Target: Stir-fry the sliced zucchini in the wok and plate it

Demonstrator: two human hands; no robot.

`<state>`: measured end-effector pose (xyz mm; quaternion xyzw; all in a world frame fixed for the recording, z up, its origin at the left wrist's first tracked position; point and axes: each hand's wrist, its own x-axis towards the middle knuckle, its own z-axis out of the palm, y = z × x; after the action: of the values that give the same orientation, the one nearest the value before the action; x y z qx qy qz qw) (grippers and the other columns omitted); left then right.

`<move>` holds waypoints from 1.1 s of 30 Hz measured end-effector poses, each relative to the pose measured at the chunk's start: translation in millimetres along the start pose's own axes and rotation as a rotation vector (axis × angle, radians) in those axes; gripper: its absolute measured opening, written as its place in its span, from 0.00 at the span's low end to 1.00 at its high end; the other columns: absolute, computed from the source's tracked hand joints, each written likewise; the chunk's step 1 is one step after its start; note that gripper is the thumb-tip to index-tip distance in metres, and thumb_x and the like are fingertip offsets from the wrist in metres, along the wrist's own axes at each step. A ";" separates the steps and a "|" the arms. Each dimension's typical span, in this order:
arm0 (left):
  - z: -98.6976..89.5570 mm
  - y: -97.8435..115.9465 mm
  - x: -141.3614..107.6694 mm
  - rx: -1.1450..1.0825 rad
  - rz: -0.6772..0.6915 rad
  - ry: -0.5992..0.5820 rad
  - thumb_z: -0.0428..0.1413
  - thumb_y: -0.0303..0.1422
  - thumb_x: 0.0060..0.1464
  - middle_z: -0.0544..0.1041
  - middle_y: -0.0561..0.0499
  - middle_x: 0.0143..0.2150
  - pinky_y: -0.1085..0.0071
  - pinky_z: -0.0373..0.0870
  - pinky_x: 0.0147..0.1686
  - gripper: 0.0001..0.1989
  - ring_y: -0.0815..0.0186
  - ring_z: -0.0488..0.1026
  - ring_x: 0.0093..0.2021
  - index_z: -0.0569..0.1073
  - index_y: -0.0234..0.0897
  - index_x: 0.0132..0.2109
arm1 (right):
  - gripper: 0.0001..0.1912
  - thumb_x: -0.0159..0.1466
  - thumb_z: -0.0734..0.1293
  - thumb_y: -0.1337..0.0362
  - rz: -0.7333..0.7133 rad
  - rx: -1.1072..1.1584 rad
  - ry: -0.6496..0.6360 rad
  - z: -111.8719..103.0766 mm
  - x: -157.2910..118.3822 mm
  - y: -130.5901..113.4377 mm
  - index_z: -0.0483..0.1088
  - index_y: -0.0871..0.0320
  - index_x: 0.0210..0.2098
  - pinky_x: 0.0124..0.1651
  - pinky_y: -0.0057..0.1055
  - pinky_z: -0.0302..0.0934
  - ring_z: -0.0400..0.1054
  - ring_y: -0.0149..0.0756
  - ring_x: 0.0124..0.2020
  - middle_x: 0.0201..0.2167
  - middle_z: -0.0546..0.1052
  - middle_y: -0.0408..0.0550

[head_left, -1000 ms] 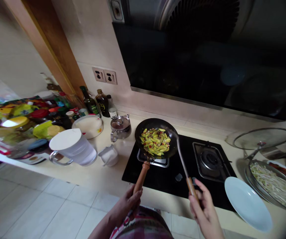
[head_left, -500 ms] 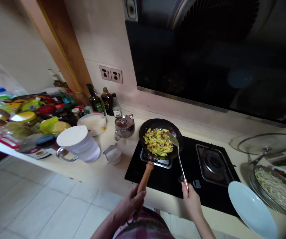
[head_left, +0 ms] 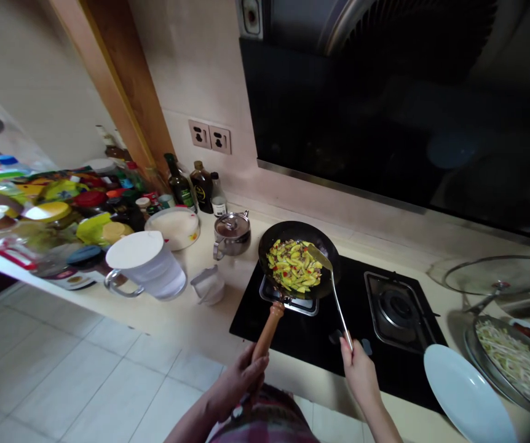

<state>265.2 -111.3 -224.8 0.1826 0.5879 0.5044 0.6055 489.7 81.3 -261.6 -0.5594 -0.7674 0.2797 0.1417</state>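
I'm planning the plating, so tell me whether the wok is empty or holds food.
The wok holds food: yellow-green slices with red bits cover much of its bottom, the spatula's head at their edge.

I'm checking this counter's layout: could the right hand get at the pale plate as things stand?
Probably yes: the pale plate lies just right of the right hand, with nothing standing between them, though that hand holds the spatula.

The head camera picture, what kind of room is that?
It looks like a kitchen, maybe in someone's home. A wok with sliced food in it is over one side of a gas cooktop, and a big dark range hood hangs above.
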 end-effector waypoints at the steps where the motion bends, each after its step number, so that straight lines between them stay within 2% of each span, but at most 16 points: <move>1: 0.2 0.9 -0.4 0.004 -0.003 -0.002 0.54 0.57 0.45 0.64 0.62 0.18 0.80 0.53 0.10 0.29 0.74 0.61 0.14 0.62 0.38 0.43 | 0.27 0.62 0.50 0.42 -0.008 0.010 0.006 -0.7 -0.5 -1.3 0.67 0.54 0.34 0.28 0.32 0.62 0.73 0.44 0.25 0.22 0.76 0.51; 4: 0.1 2.0 -0.6 0.007 -0.007 -0.007 0.53 0.56 0.47 0.63 0.62 0.18 0.79 0.52 0.10 0.28 0.74 0.61 0.14 0.62 0.38 0.43 | 0.28 0.61 0.51 0.39 -0.019 0.078 0.059 -2.8 -2.8 -4.2 0.68 0.54 0.34 0.29 0.32 0.63 0.73 0.44 0.26 0.24 0.77 0.52; 10: -1.3 -4.4 -0.3 0.026 0.006 0.010 0.53 0.55 0.49 0.63 0.62 0.16 0.79 0.52 0.11 0.28 0.74 0.59 0.13 0.62 0.37 0.45 | 0.31 0.58 0.54 0.37 0.095 0.215 0.078 0.0 -10.9 0.5 0.71 0.56 0.37 0.30 0.33 0.63 0.72 0.44 0.28 0.25 0.77 0.52; 15: -1.4 -4.7 -1.2 -0.009 0.004 -0.001 0.53 0.55 0.49 0.63 0.62 0.17 0.79 0.51 0.10 0.29 0.74 0.58 0.13 0.61 0.36 0.47 | 0.27 0.57 0.59 0.38 0.117 0.450 0.116 10.0 -23.1 -1.5 0.71 0.57 0.32 0.25 0.30 0.59 0.66 0.37 0.22 0.19 0.72 0.45; 19: 0.4 -0.8 -1.7 -0.017 -0.006 0.027 0.55 0.56 0.47 0.65 0.60 0.18 0.78 0.53 0.11 0.31 0.74 0.61 0.14 0.63 0.35 0.48 | 0.26 0.55 0.62 0.38 0.183 0.607 0.085 19.8 -35.2 -0.3 0.69 0.57 0.27 0.19 0.27 0.53 0.57 0.30 0.16 0.14 0.63 0.38; 25: -2.3 -0.9 -5.3 -0.023 -0.003 0.036 0.55 0.54 0.48 0.69 0.56 0.25 0.75 0.62 0.18 0.28 0.70 0.68 0.20 0.64 0.37 0.47 | 0.25 0.52 0.66 0.39 0.280 0.694 0.004 20.1 -50.4 -4.7 0.68 0.56 0.30 0.17 0.26 0.47 0.50 0.27 0.14 0.13 0.57 0.35; 30: -6.9 -7.1 -9.4 -0.009 0.035 0.037 0.54 0.52 0.51 0.68 0.57 0.24 0.76 0.60 0.19 0.26 0.71 0.67 0.21 0.64 0.37 0.49 | 0.27 0.50 0.66 0.38 0.350 0.801 -0.063 20.3 -52.9 -17.5 0.67 0.56 0.31 0.16 0.25 0.43 0.46 0.26 0.13 0.12 0.52 0.32; 33: -5.8 -7.1 -12.2 0.000 0.038 0.032 0.53 0.53 0.51 0.67 0.57 0.23 0.76 0.59 0.19 0.26 0.71 0.65 0.20 0.65 0.37 0.46 | 0.29 0.48 0.67 0.38 0.388 0.865 -0.094 24.5 -54.0 -21.1 0.65 0.56 0.34 0.16 0.24 0.41 0.45 0.24 0.14 0.13 0.51 0.31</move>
<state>265.2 -126.5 -225.6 0.1858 0.5940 0.5186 0.5863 478.3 19.5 -263.8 -0.5687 -0.4676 0.6197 0.2717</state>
